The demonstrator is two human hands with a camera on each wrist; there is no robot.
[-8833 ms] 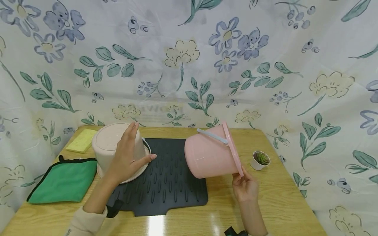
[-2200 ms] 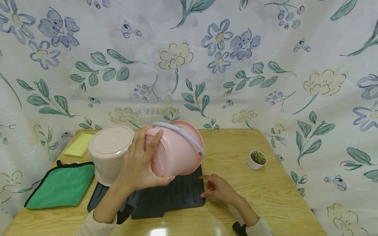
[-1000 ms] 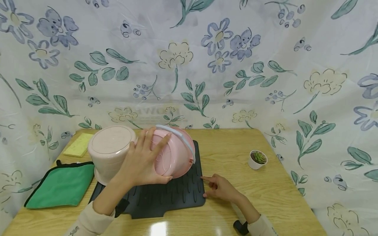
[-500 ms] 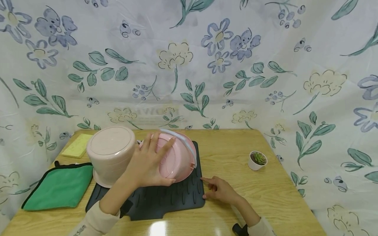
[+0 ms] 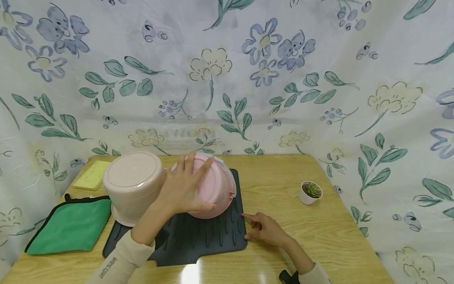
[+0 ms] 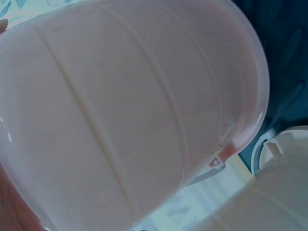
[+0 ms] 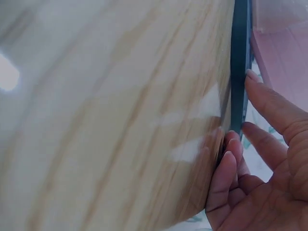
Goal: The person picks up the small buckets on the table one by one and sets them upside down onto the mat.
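Observation:
A pink bucket [image 5: 221, 189] with a pale blue handle is turned bottom-up over the black ribbed mat [image 5: 207, 238], its base tilted toward me. My left hand [image 5: 182, 189] grips that base with fingers spread across it and the thumb at the near side. In the left wrist view the wall of the pink bucket [image 6: 120, 106] fills most of the picture, with its rim close to the mat. An upturned cream bucket [image 5: 133, 185] stands on the mat at left. My right hand [image 5: 266, 228] touches the mat's right edge with index finger and thumb, other fingers bent.
On the left of the wooden table [image 5: 283, 185] lie a green cloth [image 5: 72, 225] with black trim and a yellow sponge [image 5: 92, 175]. A small white pot with a succulent [image 5: 310, 192] stands at right. A floral curtain [image 5: 255, 118] hangs behind the table and along both sides.
Earlier my right hand held the pink bucket sideways by its rim; now my left hand grips its base. Lately the bucket has tipped further bottom-up over the mat. My right hand stays at the mat's edge.

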